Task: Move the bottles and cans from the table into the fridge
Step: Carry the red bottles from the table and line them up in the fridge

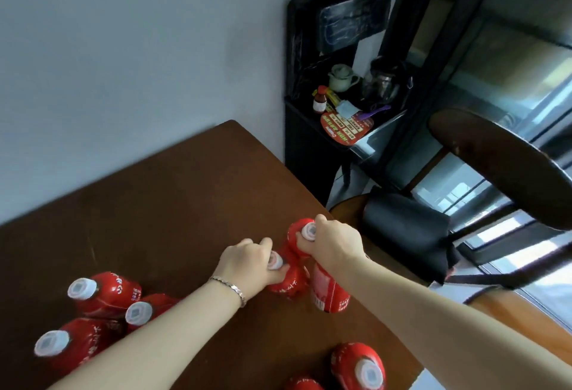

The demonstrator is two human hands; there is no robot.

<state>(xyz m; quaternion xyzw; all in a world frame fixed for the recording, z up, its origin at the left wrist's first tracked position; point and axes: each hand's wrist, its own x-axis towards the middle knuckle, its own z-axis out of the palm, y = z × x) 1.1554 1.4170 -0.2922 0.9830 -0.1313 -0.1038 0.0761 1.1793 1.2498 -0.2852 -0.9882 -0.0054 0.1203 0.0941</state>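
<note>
Several red-wrapped bottles with white caps stand on a dark brown table. My left hand grips the neck of one red bottle near the table's right edge. My right hand grips the neck of a second red bottle just right of it; the two bottles touch. Three more bottles cluster at the lower left, partly behind my left forearm. Another bottle stands at the bottom edge, with one more cut off beside it. A glass-fronted fridge stands at the upper right.
A black stand against the wall holds a small teapot, a glass kettle, a small brown bottle and a red card. A dark round chair back and a black bag sit right of the table.
</note>
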